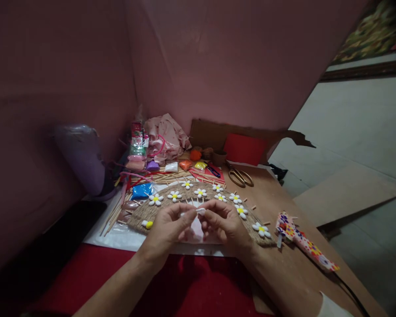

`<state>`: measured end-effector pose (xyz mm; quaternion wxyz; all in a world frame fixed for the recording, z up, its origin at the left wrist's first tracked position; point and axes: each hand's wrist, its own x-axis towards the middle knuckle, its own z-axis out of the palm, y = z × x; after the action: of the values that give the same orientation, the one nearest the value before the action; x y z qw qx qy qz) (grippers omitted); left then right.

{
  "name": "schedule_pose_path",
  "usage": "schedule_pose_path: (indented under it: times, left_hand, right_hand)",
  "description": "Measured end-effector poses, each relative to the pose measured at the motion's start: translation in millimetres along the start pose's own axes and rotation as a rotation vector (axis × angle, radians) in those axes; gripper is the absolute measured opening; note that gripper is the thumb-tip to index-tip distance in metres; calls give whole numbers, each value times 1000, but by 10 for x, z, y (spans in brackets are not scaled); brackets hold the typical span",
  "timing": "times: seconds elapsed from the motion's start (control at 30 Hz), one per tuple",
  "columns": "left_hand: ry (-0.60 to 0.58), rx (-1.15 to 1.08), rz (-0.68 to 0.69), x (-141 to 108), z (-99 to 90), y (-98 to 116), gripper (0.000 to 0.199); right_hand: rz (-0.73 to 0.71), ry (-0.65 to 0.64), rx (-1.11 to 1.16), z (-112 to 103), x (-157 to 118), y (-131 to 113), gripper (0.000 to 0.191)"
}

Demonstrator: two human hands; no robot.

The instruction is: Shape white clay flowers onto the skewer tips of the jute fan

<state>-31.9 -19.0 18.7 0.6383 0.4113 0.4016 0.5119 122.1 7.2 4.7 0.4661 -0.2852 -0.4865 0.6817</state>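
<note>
My left hand [171, 225] and my right hand [225, 223] meet at the middle, their fingertips pinching a small piece of white clay [200, 211] between them. Just behind and below them lies a twine-wrapped arch [137, 223] with thin sticks poking out along its edges. Several white-petalled flowers with yellow centres dot the arch, one of them a daisy [241, 211] beside my right hand. Near my left hand is a partly covered flower [148, 224] showing a yellow centre. My hands hide part of the arch's inner edge.
A flower-patterned glue gun [288, 228] with a cord lies at right. Behind the arch are scissors [240, 178], a utility knife [213, 171], a blue clay packet [141, 191], other coloured packets and wooden sticks. Pink cloth [166, 137], a red sheet [245, 149] and cardboard [206, 131] stand farther back.
</note>
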Motion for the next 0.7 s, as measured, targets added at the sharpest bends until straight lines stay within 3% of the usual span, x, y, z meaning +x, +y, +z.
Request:
schedule_pose_path:
  times: [0.13, 0.33, 0.43, 0.57, 0.7]
  left_hand:
    - [39, 71, 25, -6, 17, 18, 25]
    - [47, -220, -26, -16, -7, 79, 14]
    - [10, -278, -64, -29, -8, 103, 8]
    - [31, -268, -18, -30, -3, 84, 20]
    - [-33, -187, -51, -9, -24, 46, 22]
  right_hand:
    - [15, 5, -15, 13, 0, 12, 18]
    - [-24, 186, 110, 2, 54, -27, 17]
    - [-17, 158, 103, -4, 62, -16, 19]
    - [-23, 99, 78, -3, 56, 29, 23]
    - [-48, 145, -6, -10, 63, 67, 26]
